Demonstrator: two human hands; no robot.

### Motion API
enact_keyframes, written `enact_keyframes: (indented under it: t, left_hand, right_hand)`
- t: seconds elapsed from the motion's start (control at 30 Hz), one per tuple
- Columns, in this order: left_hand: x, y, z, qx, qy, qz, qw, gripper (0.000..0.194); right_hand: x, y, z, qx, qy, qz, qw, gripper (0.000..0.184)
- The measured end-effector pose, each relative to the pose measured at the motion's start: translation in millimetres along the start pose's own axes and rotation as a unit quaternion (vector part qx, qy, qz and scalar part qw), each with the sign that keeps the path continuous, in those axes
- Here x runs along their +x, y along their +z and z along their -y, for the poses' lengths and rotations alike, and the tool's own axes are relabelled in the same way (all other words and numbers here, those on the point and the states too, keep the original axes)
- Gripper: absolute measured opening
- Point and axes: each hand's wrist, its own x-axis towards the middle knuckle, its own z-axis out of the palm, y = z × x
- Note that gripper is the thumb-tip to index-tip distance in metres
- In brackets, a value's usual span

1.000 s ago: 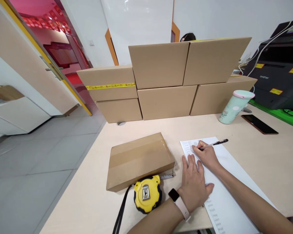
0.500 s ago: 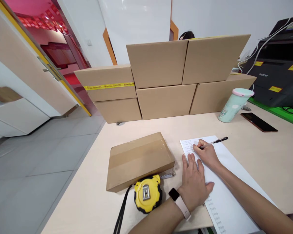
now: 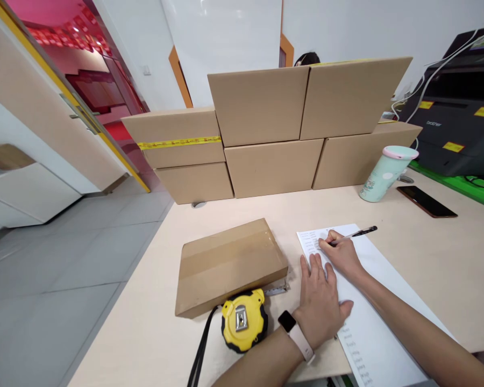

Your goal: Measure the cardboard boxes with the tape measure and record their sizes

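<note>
My right hand (image 3: 342,255) grips a pen (image 3: 361,233), its tip end hidden by my fingers, over the upper part of a white sheet of paper (image 3: 387,301). Small handwriting runs along the left side of the sheet. My left hand (image 3: 320,301) lies flat with fingers outstretched, across the paper's left edge and the table. Left of it sits a yellow and black tape measure (image 3: 244,321) with a short length of blade out and a black strap. A flat cardboard box (image 3: 229,263) lies just behind the tape measure.
Stacked cardboard boxes (image 3: 272,167) form a wall along the back of the table (image 3: 145,301). A mint tumbler (image 3: 387,174), a phone (image 3: 426,201) and a black printer (image 3: 455,118) stand or lie at the right. Behind the boxes, the top of a person's head (image 3: 307,58) shows.
Almost nothing differs. The view has shifted very slightly; both hands, the pen and the paper keep nearly the same places.
</note>
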Motion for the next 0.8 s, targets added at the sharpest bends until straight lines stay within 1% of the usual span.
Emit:
enact_keyframes:
  t: [0.27,0.47,0.8]
  left_hand:
    - [0.7,6.0,0.4,0.015,-0.006,-0.022,1.0,0.077]
    - [0.3,7.1,-0.1,0.027,-0.003,-0.038,0.999,0.077]
    - [0.1,6.5,0.4,0.026,-0.002,-0.03,0.999,0.077]
  right_hand:
    - [0.9,-0.4,0.4,-0.006,0.0,-0.026,1.0,0.028]
    - [1.3,0.2,-2.0,-0.008,-0.004,-0.018,1.0,0.029]
    - [2.8,-1.1,-2.3,-0.02,-0.004,-0.022,1.0,0.027]
